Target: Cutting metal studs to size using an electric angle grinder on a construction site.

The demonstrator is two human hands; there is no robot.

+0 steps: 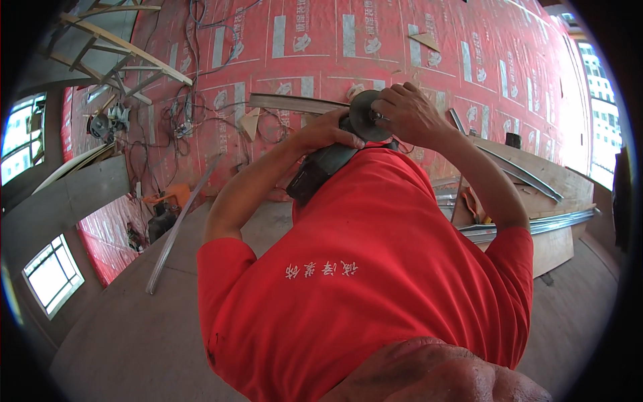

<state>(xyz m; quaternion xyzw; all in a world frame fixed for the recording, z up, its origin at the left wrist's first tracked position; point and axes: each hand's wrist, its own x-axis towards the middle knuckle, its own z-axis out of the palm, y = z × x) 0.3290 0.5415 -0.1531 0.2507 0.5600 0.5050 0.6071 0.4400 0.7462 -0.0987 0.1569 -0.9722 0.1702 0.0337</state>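
Note:
An angle grinder [316,173] with a dark body rests against the front of my red shirt. Its round cutting disc [364,115] faces up toward the far side. My left hand [329,131] is wrapped round the head of the grinder, thumb near the disc's lower edge. At the disc's right side, my right hand [412,115] has its fingers curled onto the middle of the disc; whatever small part lies under the fingertips is hidden. A metal channel [295,102] lies just beyond my left hand.
Red printed sheeting [321,60] covers the floor ahead, with tangled cables [184,114] on the left. A wooden trestle [127,50] stands at far left. Boards [552,251] and a bundle of metal profiles [562,220] lie at right, near an orange-handled tool [470,204].

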